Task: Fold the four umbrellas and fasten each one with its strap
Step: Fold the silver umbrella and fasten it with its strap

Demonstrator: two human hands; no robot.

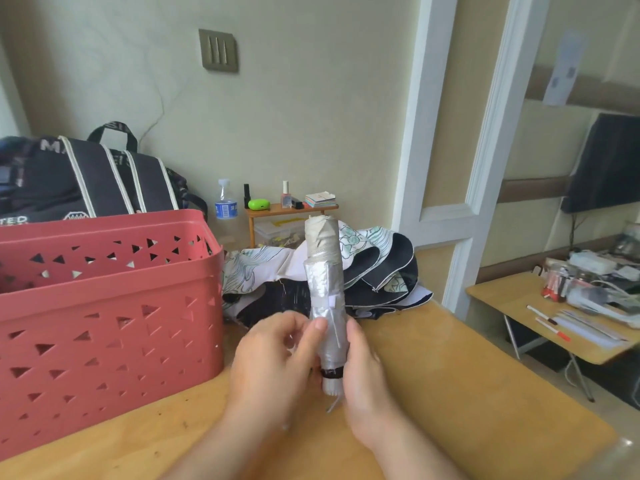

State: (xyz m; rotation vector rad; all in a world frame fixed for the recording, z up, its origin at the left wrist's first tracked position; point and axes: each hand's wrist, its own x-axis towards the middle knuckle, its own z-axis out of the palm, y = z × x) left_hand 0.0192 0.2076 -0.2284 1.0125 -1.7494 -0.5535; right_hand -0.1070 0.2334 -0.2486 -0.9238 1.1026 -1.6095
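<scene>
A silver and beige folded umbrella (325,289) stands upright above the wooden table (450,393), rolled tight with a white strap tab across its middle. My left hand (277,362) grips its lower part from the left, thumb pressed on the silver cloth. From the right, my right hand (363,379) holds it near the handle end, where a dark band and a short cord show. Behind it lies a heap of loose umbrella cloth (377,271), white with green line drawings and black inside.
A large red perforated basket (104,323) stands on the table at the left, with a black bag (86,181) behind it. A small shelf (291,211) with bottles sits by the wall. A side table (540,306) with pens stands at the right.
</scene>
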